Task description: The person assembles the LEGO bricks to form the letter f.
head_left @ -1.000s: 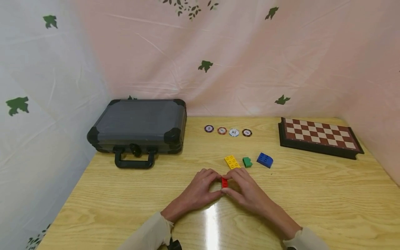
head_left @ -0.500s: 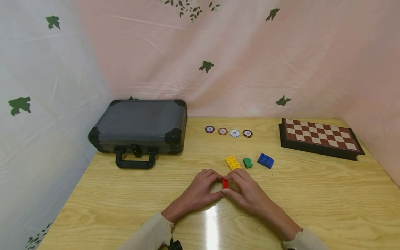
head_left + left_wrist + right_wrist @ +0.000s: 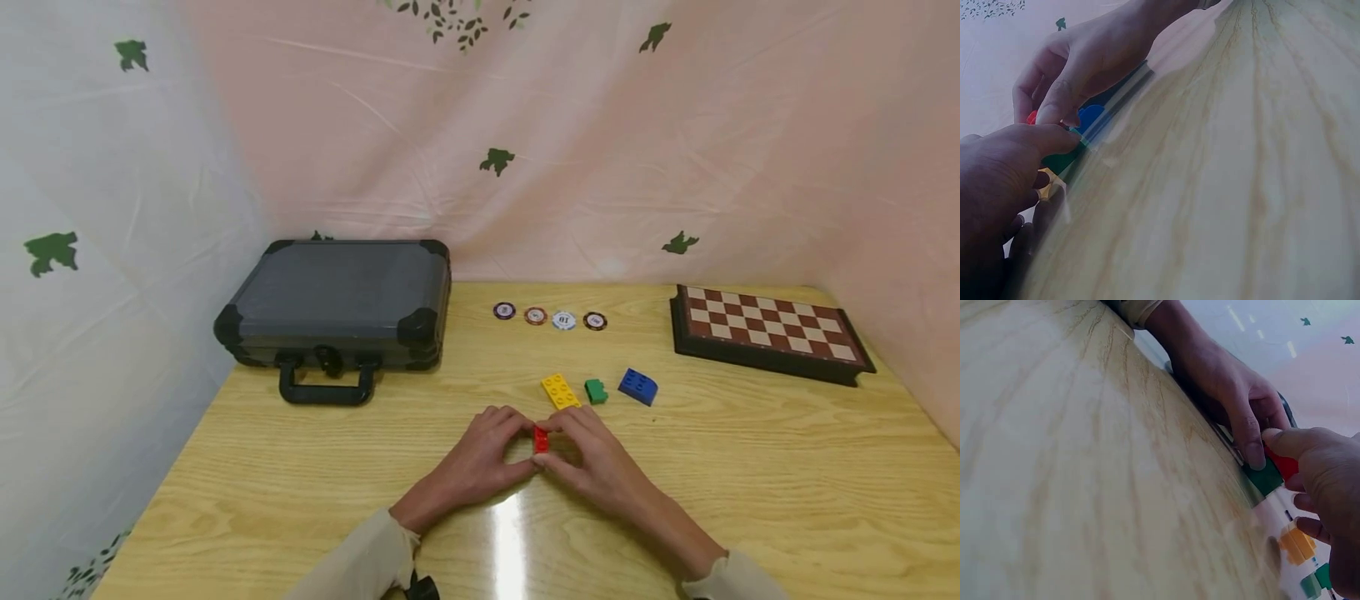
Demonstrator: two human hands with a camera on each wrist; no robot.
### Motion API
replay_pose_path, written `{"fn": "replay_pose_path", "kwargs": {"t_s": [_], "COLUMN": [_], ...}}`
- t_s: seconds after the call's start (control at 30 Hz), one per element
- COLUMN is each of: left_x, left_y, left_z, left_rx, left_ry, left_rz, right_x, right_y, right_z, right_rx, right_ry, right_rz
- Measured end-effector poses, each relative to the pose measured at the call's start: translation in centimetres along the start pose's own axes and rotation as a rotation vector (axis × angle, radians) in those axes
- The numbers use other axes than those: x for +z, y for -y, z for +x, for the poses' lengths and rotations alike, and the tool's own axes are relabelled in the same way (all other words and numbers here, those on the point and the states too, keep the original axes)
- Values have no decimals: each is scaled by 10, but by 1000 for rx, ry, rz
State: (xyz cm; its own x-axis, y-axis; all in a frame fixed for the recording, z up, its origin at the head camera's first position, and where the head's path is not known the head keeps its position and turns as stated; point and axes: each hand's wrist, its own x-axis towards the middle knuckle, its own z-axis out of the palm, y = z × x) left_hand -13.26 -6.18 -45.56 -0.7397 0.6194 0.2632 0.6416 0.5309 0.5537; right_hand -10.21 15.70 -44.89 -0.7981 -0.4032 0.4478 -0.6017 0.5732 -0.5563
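Pinching a red building brick from both sides, just above the tbl or on it (can't tell which), w/ a green lower brick under it. L hand has its thumb on the green, R hand its thumb on the red, so prob. one steadies the base & the other controls the top pc. Can't tell if the two are fully seated. Yellow building brick, small green brick & blue building brick lie in a loose row just beyond, prob. for easy reach. Four poker chips are lined up farther back, btwn the hard case & chessboard, prob. out of the hands' way.

Pose: forearms angle in from either side, wrists low. Thumbs near side, index fingers far side, bent & clamped on the bricks; fingertips of both hands abt touching.
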Motion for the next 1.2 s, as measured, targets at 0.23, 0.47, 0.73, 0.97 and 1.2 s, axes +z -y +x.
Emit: {"fn": "replay_pose_path", "kwargs": {"t_s": [0.23,0.47,0.73,0.97,1.2], "left_x": [1,1,0,0,1], "left_y": [-1,-1,-1,-2,-1], "left_z": [2,2,2,1,1], "left_rx": [-6,-29,-37,-34,-45], "left_ry": [4,10,17,7,11], "left_rz": [-3,-5,-11,-10,-22], "right_x": [-6,-11,-8,-6,-3], "right_y": [1,-4,-11,-10,-11], "right_z": [-6,-6,-5,-3,-1], "right_rx": [97,160,232,308,359], "right_ry": [40,-96,-196,-175,-136], "right_rz": [-24,-106,-193,-230,-266]}}
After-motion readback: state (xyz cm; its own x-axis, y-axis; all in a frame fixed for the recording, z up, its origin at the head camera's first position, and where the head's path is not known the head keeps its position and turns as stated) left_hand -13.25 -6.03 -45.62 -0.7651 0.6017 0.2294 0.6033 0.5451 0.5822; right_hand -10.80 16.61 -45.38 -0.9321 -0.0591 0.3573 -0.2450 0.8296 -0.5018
